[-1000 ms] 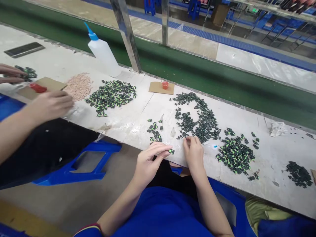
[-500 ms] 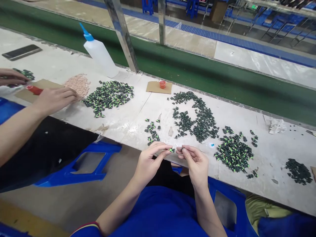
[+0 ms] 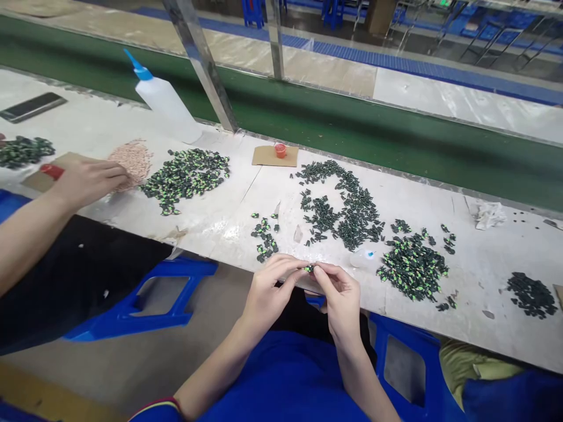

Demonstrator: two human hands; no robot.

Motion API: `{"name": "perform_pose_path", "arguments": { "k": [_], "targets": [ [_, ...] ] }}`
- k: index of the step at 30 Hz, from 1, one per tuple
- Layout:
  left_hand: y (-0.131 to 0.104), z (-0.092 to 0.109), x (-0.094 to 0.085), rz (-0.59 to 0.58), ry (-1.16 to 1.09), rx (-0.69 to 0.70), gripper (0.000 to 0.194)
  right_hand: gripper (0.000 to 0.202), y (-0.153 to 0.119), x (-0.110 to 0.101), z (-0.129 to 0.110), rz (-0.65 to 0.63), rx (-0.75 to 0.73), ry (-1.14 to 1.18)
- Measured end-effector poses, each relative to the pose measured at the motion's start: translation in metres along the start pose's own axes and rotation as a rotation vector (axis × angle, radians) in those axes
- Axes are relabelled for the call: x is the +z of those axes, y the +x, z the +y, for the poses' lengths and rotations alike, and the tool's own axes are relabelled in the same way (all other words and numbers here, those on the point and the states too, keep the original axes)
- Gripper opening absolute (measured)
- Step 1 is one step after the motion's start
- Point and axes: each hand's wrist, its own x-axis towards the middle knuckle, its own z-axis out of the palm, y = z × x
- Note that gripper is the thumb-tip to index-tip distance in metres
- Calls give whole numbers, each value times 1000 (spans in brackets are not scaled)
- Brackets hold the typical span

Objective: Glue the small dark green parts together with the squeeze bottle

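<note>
Between the fingertips of my left hand (image 3: 273,288) is a small dark piece with bright green spots (image 3: 308,268). My right hand (image 3: 341,296) pinches at the same spot, its thumb and forefinger meeting the piece; whatever small part it holds is mostly hidden by the fingers. Both hands are over the table's front edge. Beyond them lies a spread pile of small dark green pieces (image 3: 358,214). A few green-spotted pieces (image 3: 265,239) lie just past my left hand, and a larger heap of green-spotted pieces (image 3: 413,266) is to the right.
A small clear bottle with a blue tip (image 3: 363,257) lies near my right hand. A red cup (image 3: 280,150) stands on cardboard (image 3: 261,156) at the back. Further left are a white squeeze bottle (image 3: 167,108), a phone (image 3: 33,108) and a co-worker's hand (image 3: 90,181) by a pinkish pile (image 3: 134,159).
My right hand has moved left, bringing its fingertips against the piece in my left hand. The view has shifted slightly. One of the co-worker's hands has mostly left the view at the left.
</note>
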Motion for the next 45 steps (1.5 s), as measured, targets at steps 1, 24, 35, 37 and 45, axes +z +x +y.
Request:
{"name": "perform_pose_path", "arguments": {
  "k": [1, 24, 35, 37, 45],
  "targets": [
    [-1, 1, 2, 7, -3, 1, 13, 20, 0, 1, 2, 19, -22, 7],
    [-13, 21, 13, 38, -107, -222, 9, 7, -7, -7, 23, 29, -427, -84],
    [0, 11, 0, -223, 94, 175, 18, 25, 2, -38, -13, -217, -539, -470],
    [1, 10, -1, -220, 168, 216, 19, 24, 0, -37, -10, -196, -477, -421],
    [1, 13, 2, -219, 228, 244, 19, 17, -2, -33, 2, -108, -236, -148]
  ]
}}
